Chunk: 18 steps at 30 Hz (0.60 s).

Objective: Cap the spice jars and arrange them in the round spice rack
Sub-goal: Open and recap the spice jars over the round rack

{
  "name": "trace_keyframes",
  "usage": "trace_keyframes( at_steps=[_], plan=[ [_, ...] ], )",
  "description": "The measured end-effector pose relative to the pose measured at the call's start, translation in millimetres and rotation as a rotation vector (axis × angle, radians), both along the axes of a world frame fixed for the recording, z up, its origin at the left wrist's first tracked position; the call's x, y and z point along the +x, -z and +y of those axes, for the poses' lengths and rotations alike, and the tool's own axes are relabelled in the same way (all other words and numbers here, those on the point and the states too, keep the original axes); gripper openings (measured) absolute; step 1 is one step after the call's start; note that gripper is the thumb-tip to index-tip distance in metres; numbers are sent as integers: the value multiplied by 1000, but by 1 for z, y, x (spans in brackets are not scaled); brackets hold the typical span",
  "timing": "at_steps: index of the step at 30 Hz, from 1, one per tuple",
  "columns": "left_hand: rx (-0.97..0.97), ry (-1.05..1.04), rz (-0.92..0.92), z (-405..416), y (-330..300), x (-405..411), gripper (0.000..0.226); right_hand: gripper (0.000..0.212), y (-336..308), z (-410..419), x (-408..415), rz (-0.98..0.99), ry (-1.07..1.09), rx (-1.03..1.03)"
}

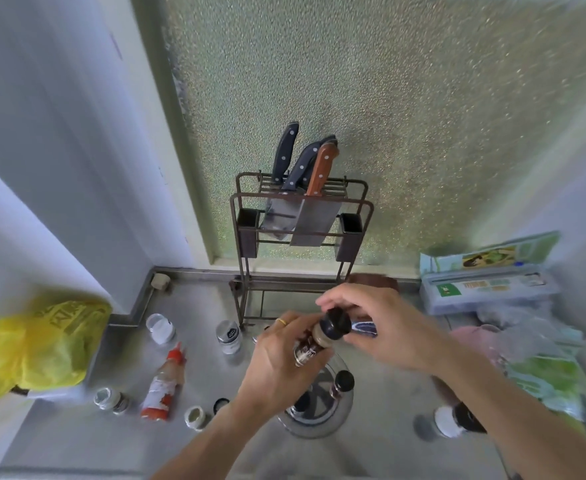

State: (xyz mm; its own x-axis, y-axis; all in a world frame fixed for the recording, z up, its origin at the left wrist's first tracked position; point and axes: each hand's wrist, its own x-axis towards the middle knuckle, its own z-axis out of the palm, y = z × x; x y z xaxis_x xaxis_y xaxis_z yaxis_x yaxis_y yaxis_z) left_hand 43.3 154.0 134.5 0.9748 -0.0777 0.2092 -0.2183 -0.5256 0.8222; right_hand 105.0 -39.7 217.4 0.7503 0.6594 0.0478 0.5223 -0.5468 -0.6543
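Two hands are meeting mid-frame over the round spice rack (314,422), and I'm reading the scene L to R. Far L, a yellow bag (38,344) is slumping at the counter (77,441) edge. Next, loose jars are sitting uncapped: one white-rimmed jar (161,328) near the back, two more (106,398) (194,416) nearer me, w/ a red sauce bottle (162,386) lying on its side between them. A shaker-top jar (229,336) is standing upright just L of the hands, and a black cap (221,404) is lying below it.

Centre: my left hand (277,362) is gripping a spice jar (310,344), tilted, its top pointing up and R. My right hand (374,323) is pinching the jar's black lid (335,324) from above. Jar is hanging directly above the rack, not touching it. One capped jar (341,384) is standing in the rack already.

Behind, a knife rack (300,216) is holding cleavers. R side, another jar (452,420) is lying on its side under my R forearm.
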Motion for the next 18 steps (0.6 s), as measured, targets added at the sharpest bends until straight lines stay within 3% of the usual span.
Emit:
trace_keyframes(
  at_steps=[7, 11, 15, 18],
  plan=[
    [16, 51, 3, 9, -4, -7, 38, 37, -8, 5, -10, -78, -42, -110],
    [20, 78, -3, 12, -6, -9, 41, 29, -4, 7, -14, -7, 88, -100],
    [20, 86, -17, 12, -7, -9, 42, 40, -6, 10, -20, -32, 151, -175],
    [30, 84, -22, 13, -8, -8, 43, 33, -7, 6, -18, 25, 116, -160]
  ],
)
